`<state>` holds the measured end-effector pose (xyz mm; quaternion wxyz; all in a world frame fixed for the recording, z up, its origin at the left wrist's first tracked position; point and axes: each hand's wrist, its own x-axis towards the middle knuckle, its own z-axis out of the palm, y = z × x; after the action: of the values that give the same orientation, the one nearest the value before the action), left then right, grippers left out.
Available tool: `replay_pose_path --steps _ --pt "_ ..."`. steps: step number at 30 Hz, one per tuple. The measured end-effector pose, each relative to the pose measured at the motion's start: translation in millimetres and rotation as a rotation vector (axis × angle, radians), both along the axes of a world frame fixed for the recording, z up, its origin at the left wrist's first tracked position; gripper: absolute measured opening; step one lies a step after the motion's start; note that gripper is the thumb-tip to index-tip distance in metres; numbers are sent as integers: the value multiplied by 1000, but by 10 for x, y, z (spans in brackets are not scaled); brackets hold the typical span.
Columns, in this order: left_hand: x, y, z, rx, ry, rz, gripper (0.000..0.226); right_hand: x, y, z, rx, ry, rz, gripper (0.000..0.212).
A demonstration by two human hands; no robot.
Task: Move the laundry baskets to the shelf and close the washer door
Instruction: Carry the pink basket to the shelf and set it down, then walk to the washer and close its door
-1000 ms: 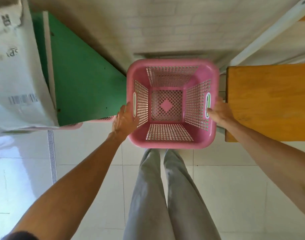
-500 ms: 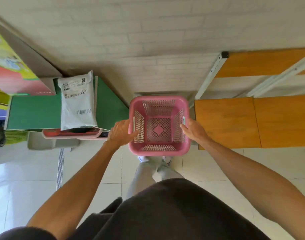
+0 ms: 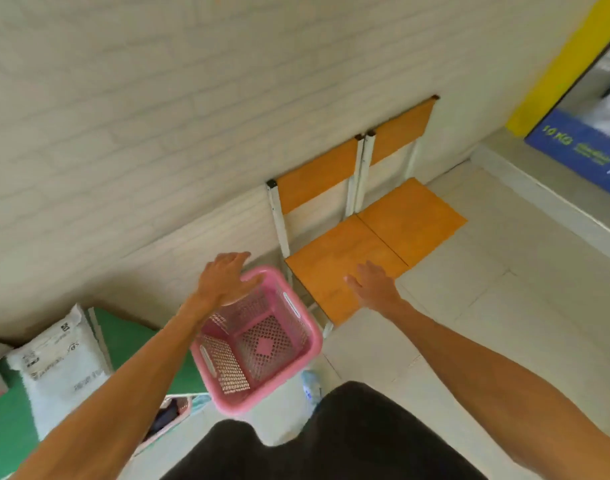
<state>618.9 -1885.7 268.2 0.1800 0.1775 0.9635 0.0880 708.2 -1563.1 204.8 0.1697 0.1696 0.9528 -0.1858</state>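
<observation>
Head view: pink basket (image 3: 262, 344) on tiled floor (image 3: 487, 306) beside brick wall (image 3: 158, 116).

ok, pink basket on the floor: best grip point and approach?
Take the pink basket by its two slotted handles in opposite rim walls, one hand each, from above. It stands upright and open-topped, and both hands, left hand and right hand, are open.

Both bare forearms reach forward from the lower corners of the view. The left hand (image 3: 224, 280) is raised, palm down, fingers loosely spread and slightly curled, gripping nothing. The right hand (image 3: 374, 284) extends flat, palm down, fingers splayed forward and empty. Motion blur leaves the exact finger positions somewhat uncertain. Dark clothing covers the torso below.
</observation>
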Motion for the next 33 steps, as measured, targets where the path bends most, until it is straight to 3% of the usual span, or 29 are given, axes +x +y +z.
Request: replay_pose_path --steps 15,25,33 --pt "-366 3527 777 23 161 -564 89 1222 3118 1025 173 117 -490 68" --pt "-413 6152 866 38 203 -638 83 1412 5536 1310 229 93 -505 70" --pt "-775 8074 868 23 240 -717 81 969 7220 1331 219 86 -479 72"
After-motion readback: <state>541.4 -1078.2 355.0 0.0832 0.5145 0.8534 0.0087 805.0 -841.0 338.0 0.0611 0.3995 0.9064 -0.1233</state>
